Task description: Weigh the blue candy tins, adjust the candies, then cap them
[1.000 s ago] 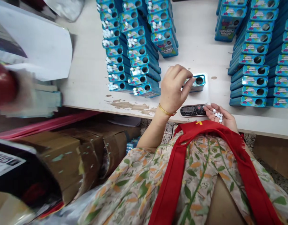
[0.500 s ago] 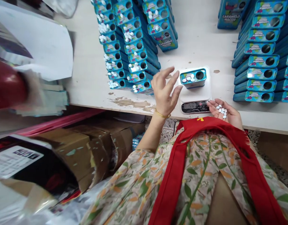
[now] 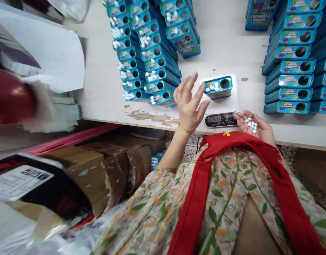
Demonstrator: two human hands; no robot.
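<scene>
While a blue candy tin (image 3: pixel 219 95) stands upright on a digital scale (image 3: pixel 235 102), several white candies (image 3: pixel 216 85) lie on its top beside the round opening. Left of it, the left hand (image 3: pixel 189 106) hangs with thumb and fingers spread apart, gripping nothing; whether the index fingertip touches the tin's edge I cannot tell. Just beside the scale's display panel (image 3: pixel 221 120), the right hand (image 3: pixel 260 132) is palm up, loosely cupped and unclosed, with loose tablets (image 3: pixel 252 123) resting on it. Farther out, candy-topped tins (image 3: pixel 153 53) stand in rows to the left, and more blue tins (image 3: pixel 294 66) to the right.
</scene>
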